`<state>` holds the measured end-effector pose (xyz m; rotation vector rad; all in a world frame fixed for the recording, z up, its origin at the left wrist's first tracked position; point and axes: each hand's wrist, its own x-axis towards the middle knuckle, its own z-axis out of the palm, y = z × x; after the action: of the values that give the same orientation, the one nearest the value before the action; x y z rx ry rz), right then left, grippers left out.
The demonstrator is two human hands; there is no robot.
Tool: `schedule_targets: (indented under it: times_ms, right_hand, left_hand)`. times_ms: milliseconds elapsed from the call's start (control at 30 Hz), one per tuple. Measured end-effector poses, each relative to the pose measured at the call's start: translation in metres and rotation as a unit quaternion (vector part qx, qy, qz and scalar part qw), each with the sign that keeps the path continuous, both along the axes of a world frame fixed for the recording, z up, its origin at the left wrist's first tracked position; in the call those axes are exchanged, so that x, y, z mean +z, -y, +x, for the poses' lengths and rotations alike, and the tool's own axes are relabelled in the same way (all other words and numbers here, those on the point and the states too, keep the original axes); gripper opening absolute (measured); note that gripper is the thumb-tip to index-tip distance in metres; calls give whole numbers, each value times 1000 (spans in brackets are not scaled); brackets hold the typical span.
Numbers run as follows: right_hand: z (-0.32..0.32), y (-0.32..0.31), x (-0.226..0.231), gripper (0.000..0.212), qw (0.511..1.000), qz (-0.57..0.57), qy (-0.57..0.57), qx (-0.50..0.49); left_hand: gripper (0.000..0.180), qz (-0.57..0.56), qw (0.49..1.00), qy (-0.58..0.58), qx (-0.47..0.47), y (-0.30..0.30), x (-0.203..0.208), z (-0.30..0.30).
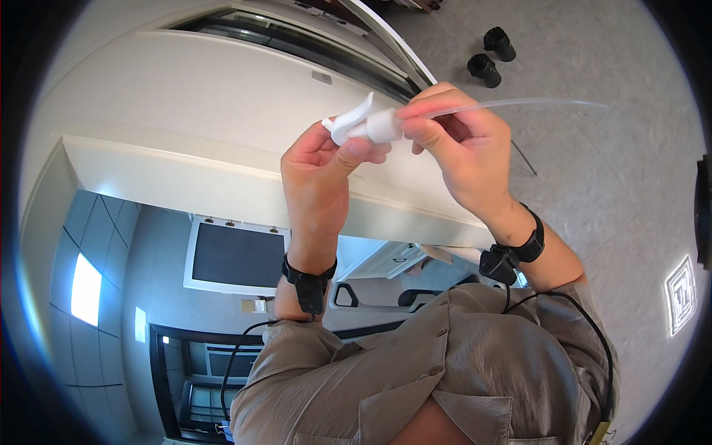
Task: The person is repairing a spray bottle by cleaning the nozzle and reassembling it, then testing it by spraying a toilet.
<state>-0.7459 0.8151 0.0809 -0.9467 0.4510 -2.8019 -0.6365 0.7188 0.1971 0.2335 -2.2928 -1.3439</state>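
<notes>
My left hand (317, 165) grips a white trigger spray head (350, 127) with its thumb and fingers. The lever points up and the round collar faces right. A long clear dip tube (530, 102) runs from the collar out to the right, slightly bowed, with a free end. At the collar's end, my right hand (469, 144) is closed in a pinch on the base of the tube, thumb below and fingers above. Both hands are raised in front of me, close together. The exact joint of tube and collar is partly hidden by the right fingertips.
Two black cylindrical objects (492, 56) stand on the grey floor (593, 185) at the far right. Behind my hands lies a broad white surface (185, 96) with a thick edge. Black wrist straps with small devices (308, 285) trail cables along both arms.
</notes>
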Motion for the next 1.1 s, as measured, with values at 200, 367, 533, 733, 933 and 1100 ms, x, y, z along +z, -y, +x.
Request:
schedule_targets:
  times_ms: [200, 367, 533, 733, 933, 1100]
  right_hand:
    - [-1, 9, -3, 12, 1000, -13, -18, 6]
    - [0, 0, 3, 12, 997, 7, -17, 71]
    - [2, 3, -4, 13, 991, 82, -107, -6]
    - [9, 4, -2, 14, 948, 99, -210, -218]
    - [5, 3, 5, 14, 847, 193, -378, -320]
    - [15, 8, 9, 20, 804, 247, -469, -268]
  left_hand:
    - [33, -18, 999, -21, 40, -11, 1, 4]
    - [29, -16, 1000, -2, 17, -1, 7, 5]
    - [27, 78, 996, 3, -38, 9, 8, 17]
    - [28, 106, 992, 29, -56, 13, 3, 33]
    - [35, 168, 985, 15, -46, 24, -14, 52]
    - [35, 206, 978, 4, -33, 43, -30, 75]
